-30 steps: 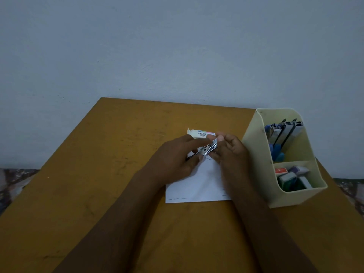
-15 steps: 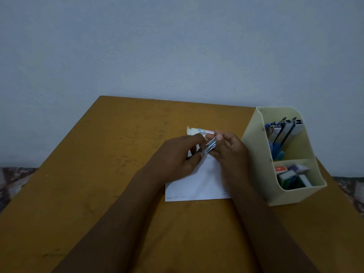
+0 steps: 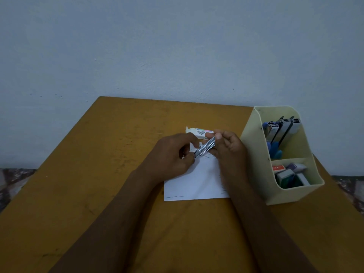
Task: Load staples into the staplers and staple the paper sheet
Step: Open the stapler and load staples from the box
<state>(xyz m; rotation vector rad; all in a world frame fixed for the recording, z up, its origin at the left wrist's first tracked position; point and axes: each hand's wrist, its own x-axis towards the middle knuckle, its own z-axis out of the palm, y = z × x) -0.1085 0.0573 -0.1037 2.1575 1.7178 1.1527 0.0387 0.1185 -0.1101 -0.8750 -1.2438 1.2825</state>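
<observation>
A small metal stapler [image 3: 205,147] is held above the white paper sheet [image 3: 194,183] at the table's middle. My left hand [image 3: 172,156] pinches its near end between thumb and fingers. My right hand [image 3: 229,147] grips its far end, thumb on top. Whether staples lie in its channel is too small to tell. Behind the hands lies a white staple box [image 3: 198,133] with its flap open. The sheet carries several staples along its near edge and near the hands.
A cream desk organiser [image 3: 256,156] stands at the right, touching the sheet's side. Its back compartment holds several staplers [image 3: 281,128]; its front compartment holds small staple boxes [image 3: 289,173]. The brown table [image 3: 88,184] ends at a pale wall behind.
The hands and stapler stay in nearly the same spot. My right thumb has shifted slightly along the stapler's far end.
</observation>
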